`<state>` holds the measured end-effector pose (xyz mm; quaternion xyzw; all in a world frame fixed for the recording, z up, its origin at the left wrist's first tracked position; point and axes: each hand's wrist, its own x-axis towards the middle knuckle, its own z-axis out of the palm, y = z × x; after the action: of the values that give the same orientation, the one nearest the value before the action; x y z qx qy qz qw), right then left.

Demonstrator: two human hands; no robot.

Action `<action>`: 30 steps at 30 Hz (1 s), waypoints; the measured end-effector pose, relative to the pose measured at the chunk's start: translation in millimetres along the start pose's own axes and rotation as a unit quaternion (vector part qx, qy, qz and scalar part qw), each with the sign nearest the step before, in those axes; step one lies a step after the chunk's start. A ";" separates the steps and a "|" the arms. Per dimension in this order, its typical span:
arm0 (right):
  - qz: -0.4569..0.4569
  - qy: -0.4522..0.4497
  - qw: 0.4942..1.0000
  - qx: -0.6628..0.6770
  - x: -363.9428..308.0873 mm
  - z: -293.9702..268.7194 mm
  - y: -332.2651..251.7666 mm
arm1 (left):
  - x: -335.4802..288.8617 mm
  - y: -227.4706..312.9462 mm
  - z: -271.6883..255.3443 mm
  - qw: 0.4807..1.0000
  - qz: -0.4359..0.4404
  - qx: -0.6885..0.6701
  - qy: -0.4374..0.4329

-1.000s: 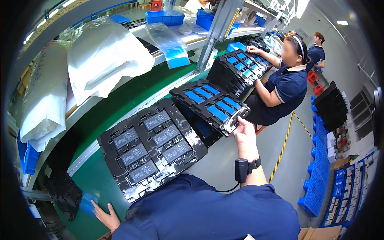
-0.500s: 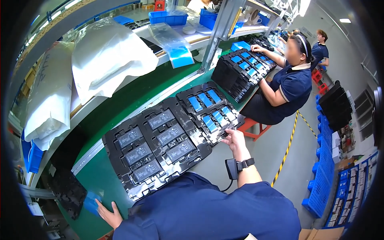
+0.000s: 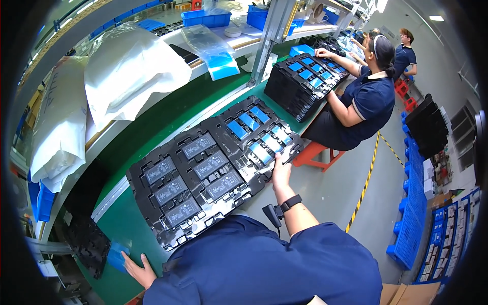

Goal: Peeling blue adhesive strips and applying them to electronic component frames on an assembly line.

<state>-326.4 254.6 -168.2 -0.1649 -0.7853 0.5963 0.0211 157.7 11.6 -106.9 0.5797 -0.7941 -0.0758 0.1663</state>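
Note:
My right hand (image 3: 281,173) grips the near edge of a black plastic tray (image 3: 227,125), its fingertips at the tray's rim. Rows of flat battery cells with blue film strips (image 3: 248,121) sit in that tray. To its left, against it, lies a second black tray (image 3: 195,193) with several dark, printed battery cells (image 3: 210,164) in its pockets. Down at the lower left, my left hand (image 3: 140,270) rests on the green table, open with its fingers spread. Its fingertips touch a piece of translucent blue film (image 3: 117,256).
Beside the blue film lies another dark tray (image 3: 87,249). White plastic-wrapped bundles (image 3: 133,71) fill the shelf above. A co-worker (image 3: 373,94) sits at the right by a tall stack of black trays (image 3: 290,94). A metal post (image 3: 270,46) stands behind the table.
My right hand has moved a little left, and the tray with blue strips has shifted slightly left with it. The left hand stays put. The co-worker's head has turned away.

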 end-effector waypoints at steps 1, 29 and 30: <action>0.009 0.008 1.000 -0.003 -4.4 3.2 -2.5 | -1.2 0.7 -1.9 1.000 -0.009 0.000 -0.010; -0.141 -0.241 0.959 0.038 -301.9 81.3 -346.4 | -9.8 -2.7 -9.5 0.998 0.015 -0.061 0.031; -0.196 -0.207 0.958 0.030 -309.8 70.4 -367.9 | -7.8 -2.7 -12.7 0.997 0.004 -0.060 0.042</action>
<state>-135.9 14.9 209.4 0.1199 -0.7714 0.6246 -0.0209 166.7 19.1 -97.2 0.5684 -0.7826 -0.0981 0.2343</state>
